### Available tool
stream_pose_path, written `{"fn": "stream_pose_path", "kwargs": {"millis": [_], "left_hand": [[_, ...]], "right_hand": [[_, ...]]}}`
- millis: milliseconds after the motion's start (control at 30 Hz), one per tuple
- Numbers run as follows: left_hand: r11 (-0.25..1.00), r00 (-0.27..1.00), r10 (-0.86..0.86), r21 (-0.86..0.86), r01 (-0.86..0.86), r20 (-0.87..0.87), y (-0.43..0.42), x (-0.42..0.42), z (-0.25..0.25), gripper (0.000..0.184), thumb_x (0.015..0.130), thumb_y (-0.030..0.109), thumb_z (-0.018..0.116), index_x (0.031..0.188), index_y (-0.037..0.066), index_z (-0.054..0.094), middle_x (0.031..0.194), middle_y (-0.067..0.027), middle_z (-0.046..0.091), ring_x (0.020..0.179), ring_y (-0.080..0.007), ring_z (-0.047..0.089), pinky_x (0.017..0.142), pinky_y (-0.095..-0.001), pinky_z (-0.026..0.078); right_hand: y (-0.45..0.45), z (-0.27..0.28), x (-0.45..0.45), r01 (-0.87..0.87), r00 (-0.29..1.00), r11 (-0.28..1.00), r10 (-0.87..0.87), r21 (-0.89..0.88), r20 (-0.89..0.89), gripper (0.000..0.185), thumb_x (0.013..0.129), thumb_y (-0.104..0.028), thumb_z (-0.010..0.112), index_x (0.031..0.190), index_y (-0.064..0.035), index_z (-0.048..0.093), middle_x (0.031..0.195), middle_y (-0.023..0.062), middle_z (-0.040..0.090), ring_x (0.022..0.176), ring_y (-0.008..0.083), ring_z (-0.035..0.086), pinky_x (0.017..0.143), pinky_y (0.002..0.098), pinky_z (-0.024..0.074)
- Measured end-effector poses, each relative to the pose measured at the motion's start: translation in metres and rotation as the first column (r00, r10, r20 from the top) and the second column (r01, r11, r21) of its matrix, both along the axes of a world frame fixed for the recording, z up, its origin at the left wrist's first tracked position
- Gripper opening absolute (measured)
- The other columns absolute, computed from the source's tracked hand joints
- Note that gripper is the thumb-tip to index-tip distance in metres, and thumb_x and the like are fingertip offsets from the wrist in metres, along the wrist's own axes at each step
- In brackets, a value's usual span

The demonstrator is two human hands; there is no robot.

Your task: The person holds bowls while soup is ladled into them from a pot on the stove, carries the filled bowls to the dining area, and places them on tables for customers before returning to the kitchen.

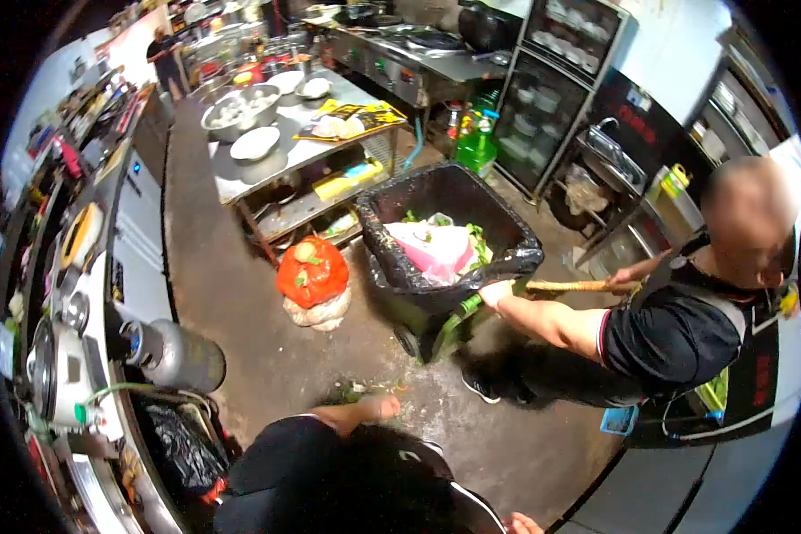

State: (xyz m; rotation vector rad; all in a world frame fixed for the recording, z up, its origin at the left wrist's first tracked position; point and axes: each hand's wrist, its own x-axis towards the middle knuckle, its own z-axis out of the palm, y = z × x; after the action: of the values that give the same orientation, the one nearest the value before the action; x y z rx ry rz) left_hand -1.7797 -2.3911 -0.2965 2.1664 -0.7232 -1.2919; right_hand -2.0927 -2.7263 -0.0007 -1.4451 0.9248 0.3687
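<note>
My left hand (380,408) is stretched out over the floor, near scattered vegetable scraps (356,390); it is blurred and how its fingers are held does not show clearly. At the bottom edge, part of my right hand (521,523) shows with fingers a little apart and nothing visible in them. In front of me stands a large bin (516,254) lined with a black bag, holding leafy greens and pink and white waste. A person in black (667,311) on the right grips its rim with one hand and a wooden handle (578,286) with the other.
A tied red bag (311,271) sits on a pale sack left of the bin. A grey gas cylinder (182,356) stands by the left counter. Behind are a steel table (285,165) with bowls, a dish cabinet (547,98) and a stove (409,67). Another person (165,62) stands far back.
</note>
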Motion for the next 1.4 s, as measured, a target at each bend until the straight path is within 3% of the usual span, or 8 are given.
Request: {"fn": "stream_pose_path", "kwargs": {"millis": [300, 567, 900, 933, 1000, 1067, 1167, 1400], "left_hand": [[0.993, 0.985, 0.115, 0.009, -0.114, -0.128, 0.183, -0.2, -0.041, 0.068, 0.089, 0.055, 0.043, 0.14, 0.011, 0.032, 0.14, -0.0173, 0.037, 0.125, -0.0349, 0.039, 0.101, -0.0405, 0.034], [0.708, 0.647, 0.689, 0.493, -0.505, -0.326, 0.38, -0.247, -0.012, 0.069, 0.087, 0.054, 0.042, 0.138, 0.007, 0.032, 0.132, -0.018, 0.042, 0.119, -0.0345, 0.044, 0.098, -0.0414, 0.037], [0.477, 0.512, 0.854, 0.254, -0.841, 0.091, 0.68, 0.018, 0.15, 0.053, 0.089, 0.041, 0.05, 0.13, 0.008, 0.046, 0.119, -0.0164, 0.058, 0.107, -0.0322, 0.056, 0.092, -0.0412, 0.044], [0.455, 0.481, 0.868, 0.187, -0.871, 0.127, 0.716, 0.049, 0.161, 0.054, 0.089, 0.042, 0.049, 0.13, 0.007, 0.046, 0.121, -0.0163, 0.057, 0.109, -0.0319, 0.055, 0.093, -0.0412, 0.043], [0.418, 0.444, 0.888, 0.194, -0.888, 0.12, 0.795, 0.113, 0.159, 0.054, 0.091, 0.041, 0.047, 0.131, 0.005, 0.045, 0.126, -0.0158, 0.053, 0.114, -0.0315, 0.052, 0.096, -0.0404, 0.041], [0.325, 0.346, 0.93, 0.164, -0.931, 0.123, 0.861, 0.159, 0.143, 0.055, 0.092, 0.04, 0.046, 0.133, 0.005, 0.043, 0.132, -0.0153, 0.047, 0.118, -0.0316, 0.048, 0.099, -0.0397, 0.039], [0.235, 0.246, 0.966, 0.122, -0.964, 0.085, 0.963, 0.208, 0.103, 0.056, 0.091, 0.043, 0.046, 0.132, 0.004, 0.044, 0.132, -0.0144, 0.048, 0.119, -0.031, 0.048, 0.099, -0.0387, 0.039], [-0.289, -0.325, 0.896, 0.157, -0.944, -0.304, 1.119, 0.383, 0.161, 0.043, 0.093, 0.034, 0.051, 0.121, 0.001, 0.053, 0.114, -0.0114, 0.061, 0.1, -0.0228, 0.06, 0.085, -0.0336, 0.048]], "right_hand": [[0.111, -0.117, 0.215, -0.673, 0.739, 0.681, 0.639, 0.287, 0.216, 0.039, 0.095, -0.02, 0.048, 0.126, 0.0044, 0.045, 0.108, 0.0138, 0.062, 0.089, 0.0196, 0.063, 0.081, 0.0305, 0.0506], [0.44, -0.06, 0.565, -0.659, 0.735, 0.659, 0.464, 0.361, 0.494, 0.037, 0.094, -0.034, 0.048, 0.109, -0.0007, 0.053, 0.092, 0.0153, 0.064, 0.075, 0.0217, 0.063, 0.071, 0.0355, 0.0523], [0.724, -0.17, 0.924, -0.154, 0.938, 0.877, -0.015, 0.455, 0.346, 0.067, 0.087, -0.054, 0.049, 0.129, -0.0041, 0.035, 0.121, 0.0183, 0.047, 0.09, 0.0305, 0.06, 0.068, 0.039, 0.0527], [0.729, -0.185, 0.945, -0.141, 0.951, 0.873, -0.011, 0.467, 0.308, 0.056, 0.089, -0.059, 0.041, 0.115, -0.009, 0.044, 0.088, 0.0125, 0.056, 0.067, 0.0278, 0.057, 0.055, 0.0386, 0.0508], [0.731, -0.214, 0.977, -0.228, 0.946, 0.862, 0.086, 0.453, 0.313, 0.042, 0.09, -0.05, 0.046, 0.106, -0.0116, 0.054, 0.084, 0.0098, 0.061, 0.064, 0.0215, 0.059, 0.05, 0.0343, 0.0492], [0.74, -0.227, 0.985, 0.088, 0.897, 0.936, -0.223, 0.342, 0.381, 0.027, 0.091, -0.028, 0.052, 0.103, -0.0047, 0.054, 0.082, 0.0088, 0.061, 0.06, 0.0209, 0.056, 0.049, 0.0341, 0.0505], [0.767, -0.205, 0.942, -0.307, 0.765, 0.906, 0.053, 0.292, 0.641, 0.025, 0.09, -0.019, 0.047, 0.1, 0.0032, 0.052, 0.08, 0.0099, 0.057, 0.066, 0.0205, 0.055, 0.055, 0.034, 0.0473], [1.038, -0.165, 0.99, -0.272, 0.93, 0.896, 0.339, 0.352, -0.143, 0.038, 0.084, -0.019, 0.05, 0.117, 0.0009, 0.047, 0.082, 0.012, 0.058, 0.065, 0.0234, 0.057, 0.057, 0.0359, 0.05]]}}
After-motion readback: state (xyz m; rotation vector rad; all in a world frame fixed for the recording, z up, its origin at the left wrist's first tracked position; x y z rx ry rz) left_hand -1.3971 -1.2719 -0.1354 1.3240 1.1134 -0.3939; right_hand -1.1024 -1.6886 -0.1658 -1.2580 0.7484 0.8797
